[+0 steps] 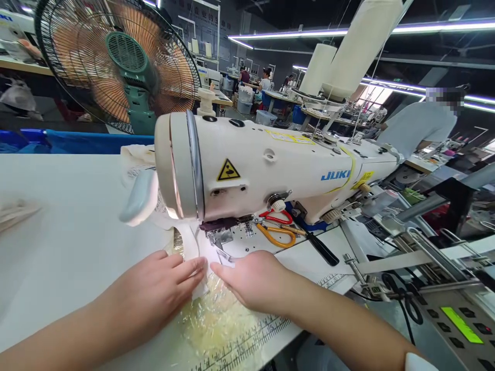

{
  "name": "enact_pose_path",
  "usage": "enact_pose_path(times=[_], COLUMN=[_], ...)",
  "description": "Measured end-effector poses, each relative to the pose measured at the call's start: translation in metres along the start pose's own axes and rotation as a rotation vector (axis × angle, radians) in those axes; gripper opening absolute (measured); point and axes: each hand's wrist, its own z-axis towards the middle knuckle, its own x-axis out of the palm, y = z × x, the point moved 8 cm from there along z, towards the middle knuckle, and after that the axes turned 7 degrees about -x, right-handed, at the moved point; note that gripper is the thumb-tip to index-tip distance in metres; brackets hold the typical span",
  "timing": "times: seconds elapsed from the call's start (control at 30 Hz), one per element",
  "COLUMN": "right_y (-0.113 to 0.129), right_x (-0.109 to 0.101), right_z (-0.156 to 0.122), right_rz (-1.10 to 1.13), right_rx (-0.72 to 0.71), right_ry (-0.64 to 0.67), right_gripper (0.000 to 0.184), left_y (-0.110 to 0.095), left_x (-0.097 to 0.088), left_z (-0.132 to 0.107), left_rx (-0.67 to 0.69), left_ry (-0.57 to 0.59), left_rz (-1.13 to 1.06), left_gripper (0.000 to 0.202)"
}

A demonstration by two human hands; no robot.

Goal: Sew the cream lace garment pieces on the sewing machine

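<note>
A white sewing machine (pixel 240 165) spans the middle of the view, its presser foot (pixel 219 238) low over the bed. White fabric (pixel 207 252) lies at the foot, with a narrow white strip (pixel 188 239) running up its left side. My left hand (pixel 158 283) pinches the near edge of this fabric, fingers pressed together. Just across from it, my right hand (pixel 255 281) is closed at the fabric's right side, thumb pointing left and the other fingers mostly hidden beneath. Behind the machine head, more whitish fabric (pixel 139 159) is bunched up.
Orange-handled scissors (pixel 276 237), a red-handled tool (pixel 276 216) and a black-handled screwdriver (pixel 320 247) lie right of the needle area. A printed ruler (pixel 247 342) runs along the table's near edge. A large fan (pixel 127 62) stands behind; a metal strip feeder (pixel 410 252) is at right.
</note>
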Motion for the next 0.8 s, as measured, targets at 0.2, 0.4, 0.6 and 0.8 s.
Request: enact_pose_path(times=[0.2,0.4,0.6,0.8], right_y=[0.005,0.012,0.014,0.015], right_x=[-0.011,-0.019,-0.018,-0.019], right_z=[0.004,0.017,0.027,0.026], right_rz=[0.0,0.002,0.096,0.085], right_rx=[0.09,0.122,0.188,0.187], right_ry=[0.148,0.114,0.168,0.051], right_gripper=[0.073,0.072,0.091,0.077], left_y=[0.014,0.027,0.038,0.052], left_x=[0.002,0.006,0.008,0.015], left_z=[0.003,0.008,0.016,0.02], left_rx=[0.081,0.041,0.02,0.052], left_ry=[0.042,0.07,0.105,0.041], left_rz=[0.015,0.07,0.12,0.096], left_gripper=[0.038,0.041,0.04,0.036])
